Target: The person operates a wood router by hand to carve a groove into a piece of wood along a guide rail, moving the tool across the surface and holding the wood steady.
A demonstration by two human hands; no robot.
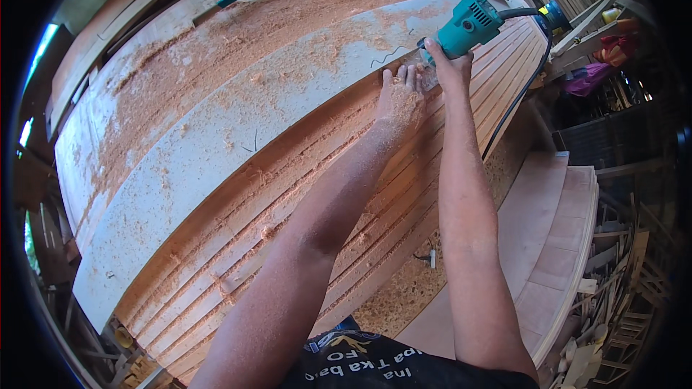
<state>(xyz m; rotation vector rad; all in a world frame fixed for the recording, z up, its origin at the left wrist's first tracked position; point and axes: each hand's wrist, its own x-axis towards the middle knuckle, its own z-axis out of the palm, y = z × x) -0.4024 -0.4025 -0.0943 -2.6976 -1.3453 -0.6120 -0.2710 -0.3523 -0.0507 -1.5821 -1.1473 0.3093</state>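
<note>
My right hand (450,65) grips the teal corded router (472,20), held at a slant over the pale curved template strip (216,101). My left hand (400,101), dusted with shavings, rests just left of the router's base, its fingers extended against the wood along the strip's inner edge; their exact contact with the base is hard to make out. Below the strip, long wooden slats (267,202) with narrow grooves between them carry curls and sawdust.
A black cord (515,104) runs from the router down the right side. Pale curved panels (548,238) lie at lower right, with piled wood offcuts (634,274) beyond them. Red and purple cloths (587,79) sit at upper right. A wide dusty surface (144,115) spans the upper left.
</note>
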